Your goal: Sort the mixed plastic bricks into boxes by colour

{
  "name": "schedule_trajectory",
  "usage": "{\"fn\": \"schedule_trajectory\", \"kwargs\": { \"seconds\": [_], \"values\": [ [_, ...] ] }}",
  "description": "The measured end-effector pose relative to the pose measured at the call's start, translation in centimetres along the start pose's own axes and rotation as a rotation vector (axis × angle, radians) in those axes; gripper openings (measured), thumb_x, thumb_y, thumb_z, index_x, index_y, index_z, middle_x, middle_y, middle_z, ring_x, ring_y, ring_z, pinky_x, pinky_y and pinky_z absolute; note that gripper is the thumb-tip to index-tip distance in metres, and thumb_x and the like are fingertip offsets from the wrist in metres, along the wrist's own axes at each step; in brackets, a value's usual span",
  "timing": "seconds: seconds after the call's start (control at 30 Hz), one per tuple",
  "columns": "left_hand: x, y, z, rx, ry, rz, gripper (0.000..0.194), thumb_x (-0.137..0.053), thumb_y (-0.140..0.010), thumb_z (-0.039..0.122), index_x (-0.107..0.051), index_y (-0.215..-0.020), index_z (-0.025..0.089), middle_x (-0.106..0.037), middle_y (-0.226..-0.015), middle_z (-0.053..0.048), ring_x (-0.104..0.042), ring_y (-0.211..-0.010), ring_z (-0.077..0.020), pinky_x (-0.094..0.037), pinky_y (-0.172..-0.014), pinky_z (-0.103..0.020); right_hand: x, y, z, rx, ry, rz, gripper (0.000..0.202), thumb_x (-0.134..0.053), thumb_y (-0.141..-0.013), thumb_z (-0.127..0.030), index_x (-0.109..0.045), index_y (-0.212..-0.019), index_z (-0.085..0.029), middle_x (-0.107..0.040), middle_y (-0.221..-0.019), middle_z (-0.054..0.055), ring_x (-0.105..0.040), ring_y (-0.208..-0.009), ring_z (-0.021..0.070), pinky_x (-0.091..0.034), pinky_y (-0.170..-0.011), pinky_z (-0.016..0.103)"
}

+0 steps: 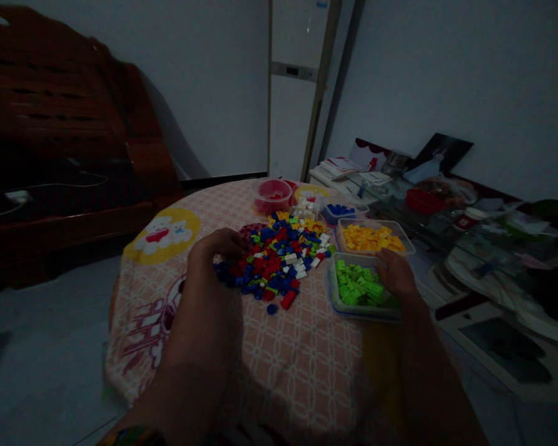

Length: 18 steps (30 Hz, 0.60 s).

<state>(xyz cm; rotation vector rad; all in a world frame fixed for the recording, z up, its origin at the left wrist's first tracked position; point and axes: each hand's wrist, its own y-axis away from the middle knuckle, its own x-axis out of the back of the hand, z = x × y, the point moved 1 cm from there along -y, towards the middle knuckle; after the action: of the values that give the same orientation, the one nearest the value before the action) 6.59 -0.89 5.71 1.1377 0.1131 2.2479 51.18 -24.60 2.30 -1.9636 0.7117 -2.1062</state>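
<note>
A mixed pile of toy building bricks (279,257) in red, blue, white, yellow and green lies on the round table. My left hand (223,241) is at the pile's left edge, fingers bent down toward the bricks. Its fingertips are dark and partly hidden, so any brick in them cannot be made out. Over the right side of a clear box of green bricks (358,285) is my right hand (395,272), fingers stretched apart and no brick visible in them. Just behind it stands a clear box of yellow bricks (372,238).
Farther back are a box of blue bricks (341,210), some white bricks (307,207) and a round tub (272,197) with red bricks. A patterned cloth (297,365) covers the table. A cluttered glass-topped stand (400,198) is on the right, a wooden bench (65,124) on the left.
</note>
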Motion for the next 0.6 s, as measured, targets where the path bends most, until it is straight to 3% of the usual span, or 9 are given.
{"fn": "schedule_trajectory", "kwargs": {
  "seconds": [0.13,0.3,0.47,0.6],
  "values": [
    [-0.2,0.0,0.7,0.007,-0.086,0.049,0.014,-0.065,-0.06,0.033,-0.068,-0.061,0.02,-0.066,-0.053,-0.003,-0.061,-0.054,-0.0172,-0.044,-0.053,-0.023,0.0,0.0,0.1,0.002,-0.009,-0.009,0.036,-0.046,-0.091,-0.026,-0.069,-0.116,-0.014,-0.065,-0.13,0.018,-0.061,-0.12,0.0323,-0.047,-0.104,0.051],
    [0.2,-0.2,0.8,-0.017,-0.133,0.149,0.016,-0.061,-0.064,0.034,-0.065,-0.055,0.02,-0.062,-0.048,-0.002,-0.058,-0.051,-0.016,-0.039,-0.051,-0.023,-0.1,-0.1,0.3,-0.009,-0.034,-0.035,0.038,-0.045,-0.09,-0.026,-0.068,-0.117,-0.012,-0.064,-0.131,0.02,-0.06,-0.121,0.0339,-0.047,-0.104,0.051],
    [0.5,0.1,2.0,-0.206,0.001,0.353,0.024,-0.06,-0.07,0.042,-0.07,-0.066,0.02,-0.064,-0.055,-0.001,-0.056,-0.056,-0.0151,-0.038,-0.052,-0.023,-0.2,0.0,0.4,0.006,-0.047,-0.024,0.039,-0.045,-0.09,-0.026,-0.068,-0.118,-0.013,-0.064,-0.131,0.02,-0.059,-0.121,0.0353,-0.047,-0.103,0.054],
    [-0.7,0.2,5.4,-0.37,0.179,0.273,0.03,-0.059,-0.075,0.045,-0.069,-0.069,0.016,-0.061,-0.057,0.0,-0.053,-0.055,-0.0125,-0.039,-0.054,-0.022,-0.1,-0.1,0.4,-0.003,-0.031,-0.036,0.037,-0.046,-0.089,-0.025,-0.069,-0.117,-0.013,-0.064,-0.131,0.02,-0.06,-0.12,0.0334,-0.046,-0.104,0.052]
  ]
}}
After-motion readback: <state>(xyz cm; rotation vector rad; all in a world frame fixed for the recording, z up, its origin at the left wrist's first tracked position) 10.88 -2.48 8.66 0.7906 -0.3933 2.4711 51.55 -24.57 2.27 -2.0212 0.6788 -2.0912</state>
